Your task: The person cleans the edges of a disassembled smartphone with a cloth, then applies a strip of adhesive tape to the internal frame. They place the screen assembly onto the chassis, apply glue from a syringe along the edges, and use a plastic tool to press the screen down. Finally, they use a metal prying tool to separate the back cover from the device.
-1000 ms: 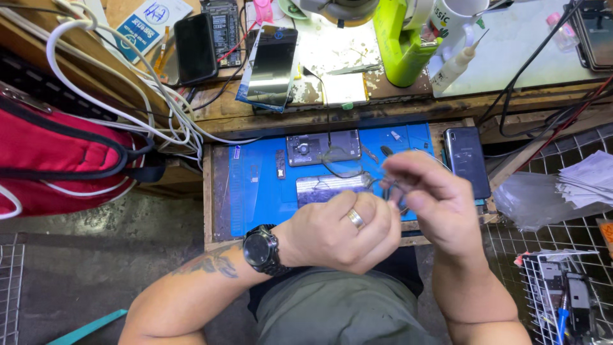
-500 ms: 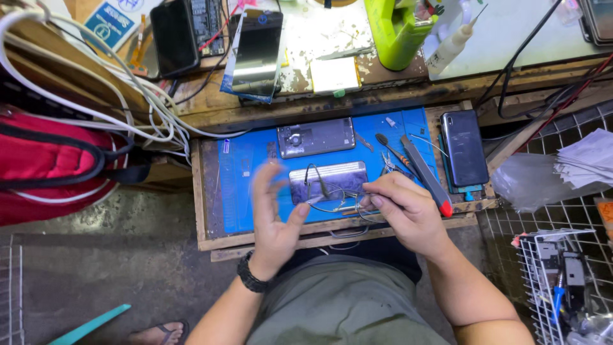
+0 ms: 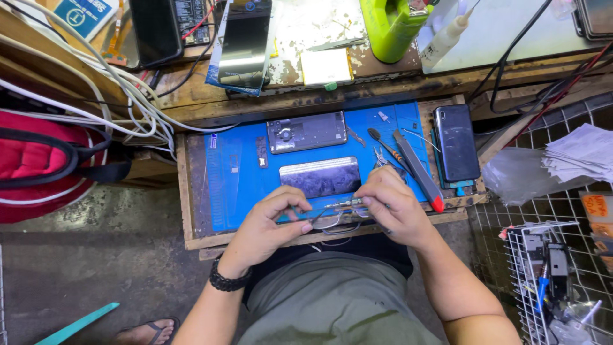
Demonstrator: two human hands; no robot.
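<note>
At the mat's near edge, both hands pinch a small metal tool, likely tweezers point(image 3: 341, 206), plus a thin wire loop point(image 3: 331, 222): left hand point(image 3: 268, 227) has thumb and forefinger closed at the loop's left end, right hand point(image 3: 391, 206) fingertips closed on the tool's right end. Exactly what the part is: too small to tell. Just beyond them a phone point(image 3: 320, 177) lies flat on the blue mat point(image 3: 239, 182); a second opened phone point(image 3: 306, 131) sits past it with its internals exposed. Screwdriver point(image 3: 389, 148) and red-tipped pry tool point(image 3: 418, 171) lie to the right, a dark phone point(image 3: 457, 142) beyond those. Looks like mid-step, prepping the tool or part before working the phone. Next move would need a steady fine grip and a short reach forward to the phone.
</note>
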